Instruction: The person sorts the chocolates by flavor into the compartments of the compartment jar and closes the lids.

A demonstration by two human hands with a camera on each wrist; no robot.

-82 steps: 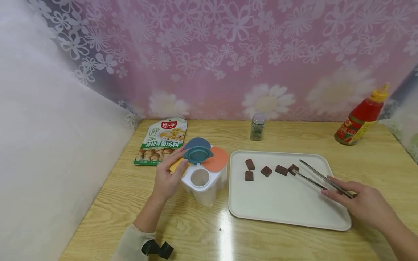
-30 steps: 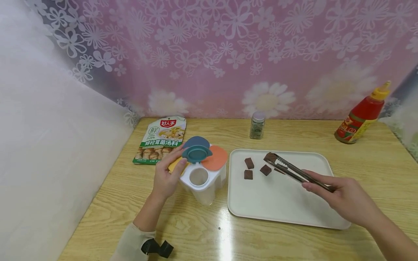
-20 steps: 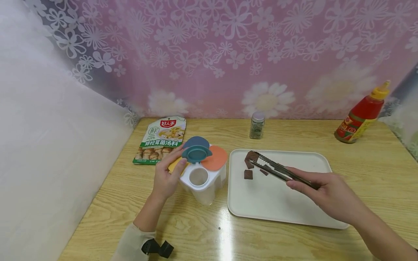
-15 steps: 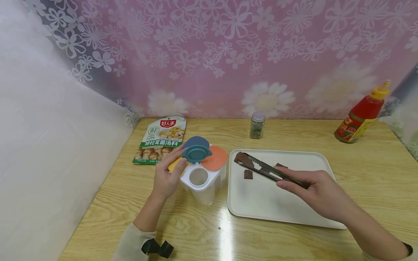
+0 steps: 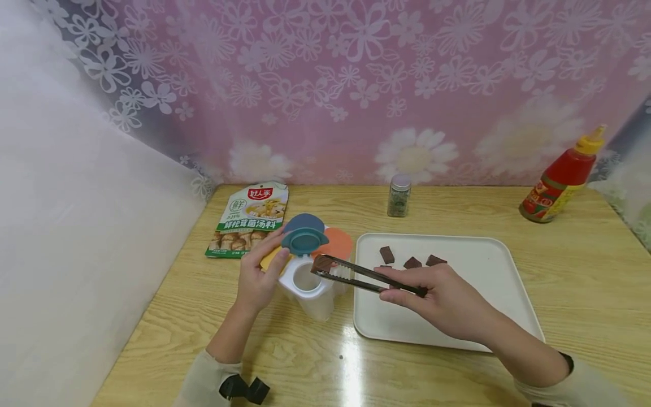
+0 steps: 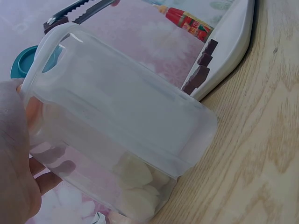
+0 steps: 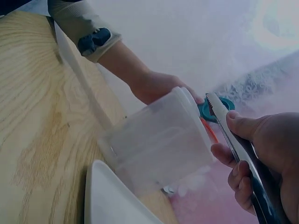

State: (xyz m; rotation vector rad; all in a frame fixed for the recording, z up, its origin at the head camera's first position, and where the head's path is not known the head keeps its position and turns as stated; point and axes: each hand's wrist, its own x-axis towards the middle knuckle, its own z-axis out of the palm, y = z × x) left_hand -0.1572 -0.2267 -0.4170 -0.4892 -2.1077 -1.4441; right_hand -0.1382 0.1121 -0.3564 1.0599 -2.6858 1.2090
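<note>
My left hand (image 5: 256,277) grips the top of a clear storage container (image 5: 319,308) with a white top, thumb beside its raised teal flip lid (image 5: 307,242). The round opening under that lid is uncovered. Pale chunks (image 6: 138,186) show through one compartment in the left wrist view. My right hand (image 5: 447,299) holds metal tongs (image 5: 356,268), their tips closed on a dark brown block (image 5: 322,263) like chocolate. In the head view the block overlaps the opening's right edge. More brown blocks (image 5: 386,255) lie on the cream tray (image 5: 488,282), one mostly hidden behind the tongs.
A green-and-white food pouch (image 5: 249,220) lies behind the container at left. At the back stand a small glass jar (image 5: 399,198) and a red sauce bottle (image 5: 556,186) with a yellow cap. A white sheet (image 5: 91,226) borders the wooden table (image 5: 300,367) at left.
The tongs have picked up the rightmost block and carried it left across the tray to the container's opening. My left hand has stayed on the container.
</note>
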